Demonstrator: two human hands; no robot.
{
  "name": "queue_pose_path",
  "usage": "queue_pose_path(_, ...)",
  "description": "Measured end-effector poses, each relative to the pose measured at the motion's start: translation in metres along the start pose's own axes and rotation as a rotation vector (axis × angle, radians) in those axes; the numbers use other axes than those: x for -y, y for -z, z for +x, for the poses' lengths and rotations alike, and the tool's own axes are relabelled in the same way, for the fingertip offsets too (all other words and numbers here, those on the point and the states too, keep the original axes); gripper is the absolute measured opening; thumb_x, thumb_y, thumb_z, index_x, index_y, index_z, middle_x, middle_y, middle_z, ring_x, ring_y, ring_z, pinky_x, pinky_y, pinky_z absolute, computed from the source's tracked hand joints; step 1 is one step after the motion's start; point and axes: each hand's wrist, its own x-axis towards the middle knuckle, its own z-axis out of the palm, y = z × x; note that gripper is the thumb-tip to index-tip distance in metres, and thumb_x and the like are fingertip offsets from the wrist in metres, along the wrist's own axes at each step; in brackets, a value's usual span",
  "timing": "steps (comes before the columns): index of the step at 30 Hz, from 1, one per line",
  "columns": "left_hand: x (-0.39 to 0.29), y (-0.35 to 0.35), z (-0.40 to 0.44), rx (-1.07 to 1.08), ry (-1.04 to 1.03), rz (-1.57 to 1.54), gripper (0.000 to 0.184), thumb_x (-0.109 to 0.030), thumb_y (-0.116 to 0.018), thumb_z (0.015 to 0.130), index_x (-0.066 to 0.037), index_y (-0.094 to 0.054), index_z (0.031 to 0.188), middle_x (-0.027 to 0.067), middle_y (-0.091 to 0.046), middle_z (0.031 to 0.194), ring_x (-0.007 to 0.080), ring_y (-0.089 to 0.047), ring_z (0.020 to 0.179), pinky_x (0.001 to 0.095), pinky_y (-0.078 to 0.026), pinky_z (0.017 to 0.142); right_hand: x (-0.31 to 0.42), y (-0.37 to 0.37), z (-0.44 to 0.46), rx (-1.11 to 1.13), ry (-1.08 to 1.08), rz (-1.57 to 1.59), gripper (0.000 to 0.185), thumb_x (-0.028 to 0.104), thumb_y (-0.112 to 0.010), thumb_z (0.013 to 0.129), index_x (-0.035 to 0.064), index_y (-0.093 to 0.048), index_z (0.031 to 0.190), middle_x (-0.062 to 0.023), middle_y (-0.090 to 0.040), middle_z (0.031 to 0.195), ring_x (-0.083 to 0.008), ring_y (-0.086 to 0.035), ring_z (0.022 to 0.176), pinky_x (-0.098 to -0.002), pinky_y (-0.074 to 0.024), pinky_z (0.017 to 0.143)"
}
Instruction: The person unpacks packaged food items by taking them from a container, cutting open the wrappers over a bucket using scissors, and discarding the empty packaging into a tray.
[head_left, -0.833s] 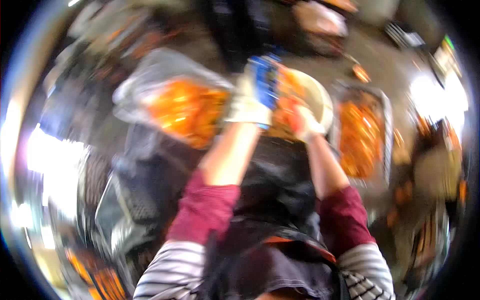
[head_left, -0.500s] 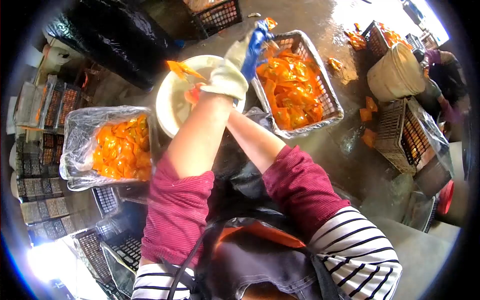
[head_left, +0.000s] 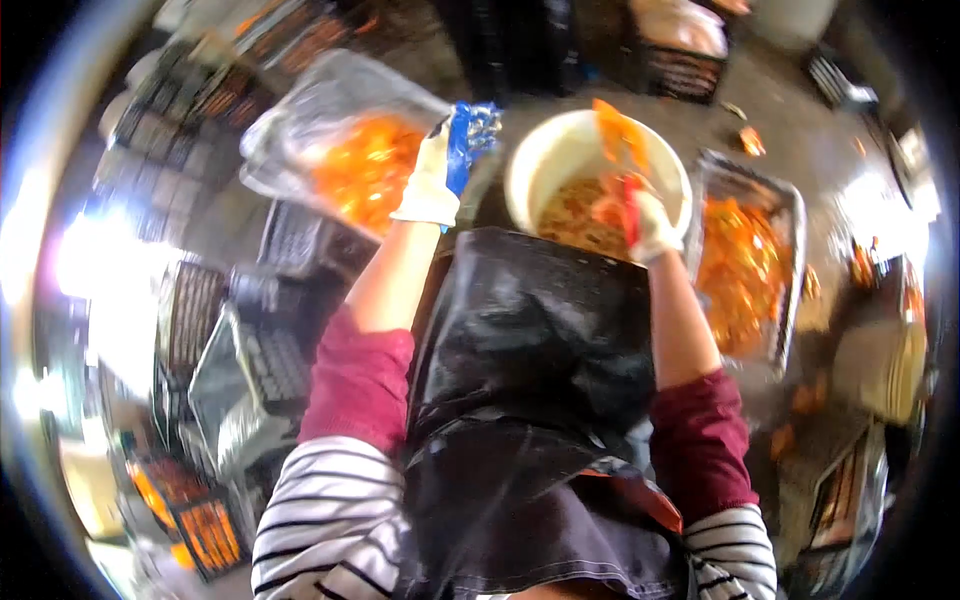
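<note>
Orange, thin, blurred strip (head_left: 622, 138), pinched in right hand (head_left: 640, 215) over white bucket (head_left: 540, 160), left hand (head_left: 450, 160), grip unclear

Beyond the work area, a dark crate (head_left: 682, 74) carries a pale, bulging load (head_left: 683, 25) on the brown floor (head_left: 725, 130). A smaller crate (head_left: 840, 82) lies farther right. A blurred, cream-coloured bucket (head_left: 880, 355) stands near the right edge. At lower left, orange shows through a slotted crate (head_left: 210, 532); stacked crates (head_left: 160, 135) blur above.
</note>
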Motion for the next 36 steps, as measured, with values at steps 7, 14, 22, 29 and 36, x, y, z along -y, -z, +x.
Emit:
queue_pose_path(7, 0.043, 0.141, -0.044, -0.519, 0.207, -0.04, 0.03, -0.032, -0.051, 0.095, -0.007, -0.066, 0.102, 0.0016, -0.065, 0.081, 0.0106, -0.057, 0.067, 0.0255, -0.043, 0.058, 0.005, 0.001, -0.003, -0.014, -0.005, -0.203, 0.027, 0.024, -0.065, 0.088, 0.0075, -0.055, 0.108, -0.0074, -0.063, 0.074, -0.0175, -0.062, 0.06, -0.0293, -0.0503, 0.055)
queue_pose_path(14, 0.075, 0.219, -0.01, -0.667, 0.148, 1.317, 0.048, -0.035, -0.055, 0.09, -0.004, -0.051, 0.126, 0.0216, -0.061, 0.113, 0.0353, -0.059, 0.103, 0.0434, -0.045, 0.089, 0.003, 0.005, -0.001, -0.012, -0.001, -0.265, 0.036, 0.015, -0.056, 0.085, 0.003, -0.052, 0.119, -0.0132, -0.064, 0.083, -0.0228, -0.063, 0.069, -0.0316, -0.0513, 0.062)
queue_pose_path(22, 0.063, 0.276, 0.031, -0.371, 0.354, 1.061, 0.07, -0.054, -0.06, 0.081, -0.006, -0.048, 0.131, 0.0234, -0.05, 0.131, 0.0371, -0.051, 0.119, 0.0434, -0.04, 0.099, 0.043, -0.039, -0.012, -0.282, 0.102, -0.451, 0.041, 0.039, -0.048, 0.096, 0.0086, -0.057, 0.122, -0.0065, -0.065, 0.084, -0.0089, -0.054, 0.062, -0.0203, -0.0339, 0.05)
queue_pose_path(29, 0.148, 0.282, 0.054, -0.212, 0.532, 1.444, 0.085, -0.071, -0.051, 0.077, -0.012, -0.044, 0.137, 0.018, -0.05, 0.134, 0.034, -0.05, 0.121, 0.0444, -0.04, 0.101, 0.051, -0.05, 0.004, -0.331, 0.14, -0.497, 0.038, 0.038, -0.051, 0.095, 0.0116, -0.058, 0.121, -0.0017, -0.062, 0.08, -0.007, -0.051, 0.063, -0.0199, -0.032, 0.05)
queue_pose_path(36, 0.093, 0.16, 0.01, -0.017, 0.457, 1.487, 0.071, -0.059, -0.067, 0.073, -0.015, -0.052, 0.127, 0.0184, -0.062, 0.104, 0.0321, -0.06, 0.098, 0.0418, -0.048, 0.087, 0.032, -0.016, 0.009, -0.253, 0.148, -0.441, 0.049, 0.048, -0.045, 0.095, 0.0111, -0.054, 0.127, -0.0038, -0.065, 0.085, -0.0092, -0.055, 0.065, -0.02, -0.0344, 0.05)
